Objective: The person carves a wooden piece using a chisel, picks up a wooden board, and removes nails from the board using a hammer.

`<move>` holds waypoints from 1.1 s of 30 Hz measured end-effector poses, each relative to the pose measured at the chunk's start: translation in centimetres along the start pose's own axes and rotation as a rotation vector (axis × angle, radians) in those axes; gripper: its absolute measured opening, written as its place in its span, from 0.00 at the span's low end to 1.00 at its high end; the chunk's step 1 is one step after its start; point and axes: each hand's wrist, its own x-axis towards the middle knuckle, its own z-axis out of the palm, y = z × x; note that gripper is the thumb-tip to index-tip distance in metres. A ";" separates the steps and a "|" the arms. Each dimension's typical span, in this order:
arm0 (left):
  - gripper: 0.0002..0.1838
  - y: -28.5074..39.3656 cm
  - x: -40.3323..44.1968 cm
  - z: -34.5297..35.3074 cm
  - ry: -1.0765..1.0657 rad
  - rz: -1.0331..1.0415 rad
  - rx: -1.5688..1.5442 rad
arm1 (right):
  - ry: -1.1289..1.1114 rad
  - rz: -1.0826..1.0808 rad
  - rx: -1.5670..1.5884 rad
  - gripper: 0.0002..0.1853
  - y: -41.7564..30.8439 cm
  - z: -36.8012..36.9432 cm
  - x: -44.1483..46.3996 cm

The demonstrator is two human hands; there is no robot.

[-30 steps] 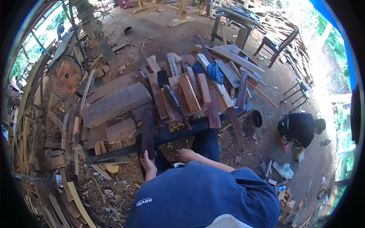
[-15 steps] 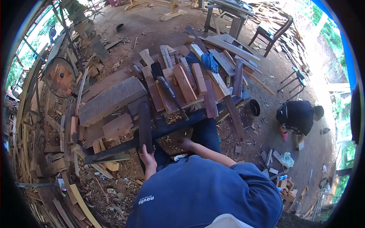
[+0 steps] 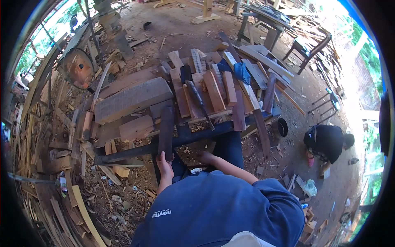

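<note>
My left hand [image 3: 165,165] is closed around the near end of a dark wooden board [image 3: 166,129], whose far end reaches up over the edge of the wood pile. My right hand [image 3: 205,157] is low over my lap, close to my thigh; its fingers are in shadow and too small to make out. Beyond the hands, a dark beam [image 3: 197,136] runs crosswise. A chisel-like tool with a long dark shaft [image 3: 197,99] lies on the pile among several wooden blocks [image 3: 214,90].
A thick squared timber [image 3: 133,101] lies on the left, near a round fan-like guard [image 3: 77,68]. A blue cloth [image 3: 241,73] rests on the boards. To the right are a dark pot [image 3: 280,127], a crouching person [image 3: 327,142] and a chair [image 3: 308,49]. Shavings cover the ground.
The whole view has shifted slightly, so the scene appears farther right. My left hand still grips the dark board, and my right hand stays low over my lap.
</note>
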 end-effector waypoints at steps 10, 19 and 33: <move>0.22 -0.2 0.0 -0.7 -0.059 -0.003 -0.074 | 0.237 -0.025 0.156 0.21 -0.6 -0.5 -2.0; 0.22 0.1 -0.2 -0.7 -0.088 0.017 -0.096 | 0.154 -0.152 0.084 0.19 -2.3 -2.0 -3.6; 0.17 1.4 -1.0 -0.7 -0.206 -0.081 -0.299 | 0.102 0.067 0.139 0.20 -1.1 -0.8 -2.3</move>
